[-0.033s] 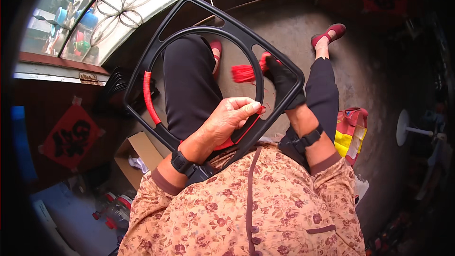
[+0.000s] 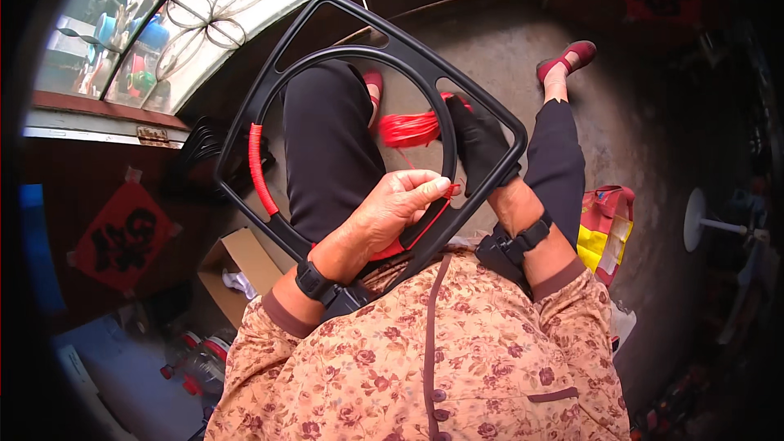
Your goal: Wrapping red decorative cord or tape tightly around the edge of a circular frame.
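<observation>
Red cord (image 2: 425, 216) is pinched by the left hand (image 2: 392, 212) against the black frame (image 2: 269, 90), which the gloved right hand (image 2: 478, 143) grips; winding is judged underway, needing tension kept next.

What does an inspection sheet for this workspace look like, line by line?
Surface: bare concrete floor; frame rests on the lap.
Job's things: black frame, partly wound with red cord; cord bundle behind it.
Clutter: cardboard box, red-yellow bag.
Grippers: left hand pinches cord at the ring; gloved right hand grips the frame.
Cables: nothing seen.
Surroundings: window grille, red wall hanging, white stand.
</observation>
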`<action>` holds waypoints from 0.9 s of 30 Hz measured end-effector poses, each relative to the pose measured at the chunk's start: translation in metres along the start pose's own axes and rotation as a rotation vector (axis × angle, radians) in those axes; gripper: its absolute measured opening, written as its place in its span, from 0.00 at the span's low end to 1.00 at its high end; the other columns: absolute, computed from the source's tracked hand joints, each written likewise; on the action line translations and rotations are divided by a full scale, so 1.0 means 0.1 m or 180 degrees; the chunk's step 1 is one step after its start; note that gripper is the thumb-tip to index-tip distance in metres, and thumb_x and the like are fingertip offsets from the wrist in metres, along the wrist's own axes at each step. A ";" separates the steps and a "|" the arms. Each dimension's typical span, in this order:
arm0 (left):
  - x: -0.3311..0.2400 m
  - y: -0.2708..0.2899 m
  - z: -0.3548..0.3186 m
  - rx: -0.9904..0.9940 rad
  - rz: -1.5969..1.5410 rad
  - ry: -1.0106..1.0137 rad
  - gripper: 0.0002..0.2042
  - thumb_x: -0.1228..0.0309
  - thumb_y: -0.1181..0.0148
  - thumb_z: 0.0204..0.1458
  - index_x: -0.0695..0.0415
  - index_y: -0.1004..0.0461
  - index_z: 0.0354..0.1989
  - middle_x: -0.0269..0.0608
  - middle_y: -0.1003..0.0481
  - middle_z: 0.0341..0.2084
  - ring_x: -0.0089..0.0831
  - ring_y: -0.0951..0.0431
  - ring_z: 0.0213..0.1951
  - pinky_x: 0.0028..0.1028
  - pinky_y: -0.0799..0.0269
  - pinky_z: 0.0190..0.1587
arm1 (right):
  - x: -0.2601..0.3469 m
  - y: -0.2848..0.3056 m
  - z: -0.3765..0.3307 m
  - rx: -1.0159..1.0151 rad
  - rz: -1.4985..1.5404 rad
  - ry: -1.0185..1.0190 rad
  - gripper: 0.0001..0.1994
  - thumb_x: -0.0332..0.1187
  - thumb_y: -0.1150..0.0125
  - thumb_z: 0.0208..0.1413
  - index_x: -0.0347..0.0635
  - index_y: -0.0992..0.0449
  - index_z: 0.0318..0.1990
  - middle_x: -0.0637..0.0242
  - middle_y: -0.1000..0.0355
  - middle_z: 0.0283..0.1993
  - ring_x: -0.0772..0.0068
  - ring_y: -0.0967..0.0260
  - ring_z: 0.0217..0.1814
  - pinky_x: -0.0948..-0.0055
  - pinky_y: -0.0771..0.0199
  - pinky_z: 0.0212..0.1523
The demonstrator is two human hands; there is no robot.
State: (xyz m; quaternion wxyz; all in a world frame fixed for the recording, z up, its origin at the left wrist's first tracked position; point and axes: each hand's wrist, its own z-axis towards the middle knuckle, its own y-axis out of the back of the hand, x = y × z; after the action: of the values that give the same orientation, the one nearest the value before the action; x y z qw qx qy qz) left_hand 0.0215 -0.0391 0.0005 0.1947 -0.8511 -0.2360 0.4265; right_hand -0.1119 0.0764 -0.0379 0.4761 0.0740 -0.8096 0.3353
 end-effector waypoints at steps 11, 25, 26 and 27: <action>0.03 -0.03 -0.02 0.0062 0.0240 -0.0716 0.09 0.71 0.42 0.57 0.64 0.25 0.40 0.34 0.22 0.32 0.21 0.22 0.34 0.22 0.25 0.39 | 0.12 -0.09 -0.16 0.2144 0.1769 -0.0587 0.41 0.46 0.39 0.55 0.33 0.53 0.67 0.68 0.34 0.35 0.79 0.38 0.29 0.77 0.32 0.33; -0.18 0.04 -0.24 -0.0549 0.0342 -0.0661 0.09 0.67 0.44 0.59 0.61 0.25 0.35 0.33 0.24 0.28 0.15 0.24 0.29 0.14 0.28 0.33 | 0.36 1.38 -0.74 0.0425 0.2493 0.0550 0.19 0.44 0.51 0.63 0.36 0.33 0.52 0.68 0.34 0.35 0.77 0.35 0.32 0.75 0.31 0.39; -0.16 0.04 -0.23 -0.0548 0.0342 -0.0651 0.09 0.67 0.44 0.59 0.61 0.25 0.35 0.33 0.24 0.28 0.15 0.24 0.29 0.14 0.28 0.33 | 0.37 1.50 -0.84 0.0898 0.3443 0.0444 0.19 0.43 0.52 0.65 0.35 0.33 0.51 0.70 0.36 0.30 0.79 0.38 0.28 0.76 0.33 0.34; -0.13 0.06 -0.24 -0.0568 0.0125 -0.0641 0.08 0.67 0.44 0.59 0.61 0.25 0.35 0.34 0.23 0.29 0.16 0.24 0.30 0.16 0.27 0.34 | 0.53 1.39 -1.04 0.0099 0.3093 0.0692 0.19 0.43 0.54 0.66 0.34 0.33 0.50 0.72 0.40 0.27 0.80 0.41 0.25 0.77 0.36 0.30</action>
State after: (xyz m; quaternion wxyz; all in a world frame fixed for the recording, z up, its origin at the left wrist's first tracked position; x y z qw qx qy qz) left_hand 0.0356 -0.0548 0.0192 0.0852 -0.8224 -0.2747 0.4908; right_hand -0.1262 0.2568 -0.0270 0.3453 -0.3401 -0.6911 0.5362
